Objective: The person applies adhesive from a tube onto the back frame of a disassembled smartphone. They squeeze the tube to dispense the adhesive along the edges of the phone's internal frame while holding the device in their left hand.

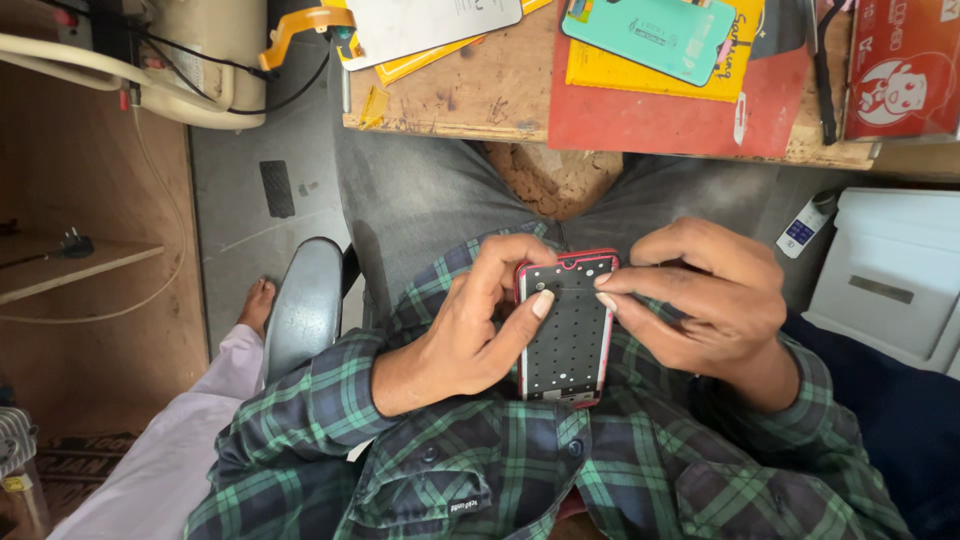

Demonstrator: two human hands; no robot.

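Red-edged and dotted with white on black, one phone case (567, 328) sat in the middle of the frame, held against the person's green plaid shirt (520, 470). The left hand (470, 330) was wrapped around its left edge, thumb lying across the dotted back, which probably steadied the case close to the body where the eyes could look straight down on it. The right hand (700, 300) gripped the upper right corner, fingertips pinched at the rim, seemingly to work on that corner while the other hand braced. Both hands were closed on the same case; neither was free.

Along the top of the frame ran the wooden bench (480, 100), kept within arm's reach above the grey-trousered knees. On it lay one teal phone cover (650, 35) resting on a yellow card (600, 70), one large red mat (680, 115) beneath those, one white flat panel (430, 25) at upper centre, and one red box (905, 70) at the upper right corner. At the right edge stood a white drawer unit (880, 280), with one small white device (805, 225) just beside it. At lower left, one bare foot (258, 305) of another person rested on the floor, well apart from the hands.
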